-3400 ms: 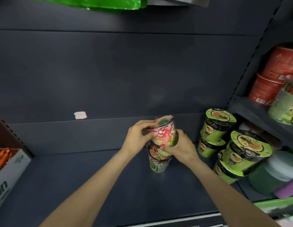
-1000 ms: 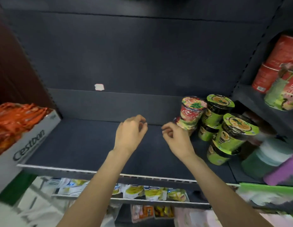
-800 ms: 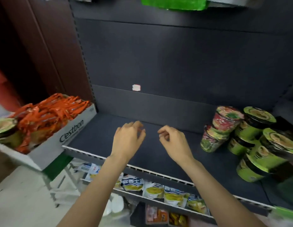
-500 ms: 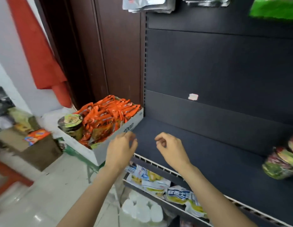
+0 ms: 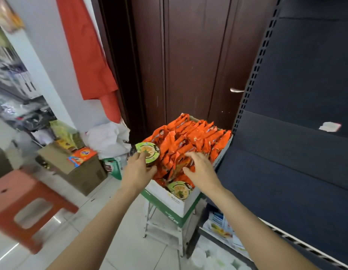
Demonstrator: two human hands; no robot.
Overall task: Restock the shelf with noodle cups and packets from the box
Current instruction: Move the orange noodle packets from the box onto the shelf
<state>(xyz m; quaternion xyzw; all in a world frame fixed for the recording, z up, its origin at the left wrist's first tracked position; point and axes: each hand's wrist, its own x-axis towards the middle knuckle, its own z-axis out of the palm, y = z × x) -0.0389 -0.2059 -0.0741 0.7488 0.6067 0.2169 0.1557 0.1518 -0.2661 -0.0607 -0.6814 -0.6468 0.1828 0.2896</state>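
Hands had left the shelf [image 5: 297,172] for the box [image 5: 169,199]: left hand [image 5: 137,171] closing round a green-lidded noodle cup [image 5: 147,152] at its left edge, right hand [image 5: 200,170] spread open over orange packets [image 5: 190,139]; next restock beginning.

A box [image 5: 170,197] of noodle packets [image 5: 190,141] sits on a stand [image 5: 165,228] left of the shelf [image 5: 286,182] and before a door [image 5: 188,65]. One noodle cup [image 5: 147,152] lies at its left edge, another [image 5: 180,189] at its near corner. A stool [image 5: 23,201] stands far left.
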